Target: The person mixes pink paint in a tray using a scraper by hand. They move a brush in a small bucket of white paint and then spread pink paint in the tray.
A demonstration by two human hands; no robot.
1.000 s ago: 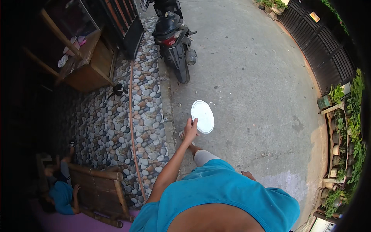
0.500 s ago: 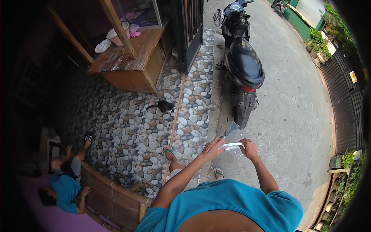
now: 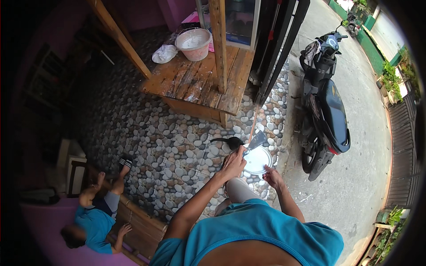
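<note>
While the left hand (image 3: 234,164) grasps a scraper (image 3: 257,140) (its blade at the far edge of a white lid (image 3: 258,160)), the right hand (image 3: 273,177) grips the lid's near right rim.

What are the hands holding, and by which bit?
The left hand holds the scraper by its handle; the right hand holds the lid by its rim.

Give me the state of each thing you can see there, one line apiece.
Left hand: closed around the scraper
Right hand: gripping the white lid by its right edge
Scraper: blade pointing outward
White lid: held, broad face up
Bucket: upright, uncovered, white material inside
White bundle: crumpled
Near motorcycle: upright, riderless
</note>
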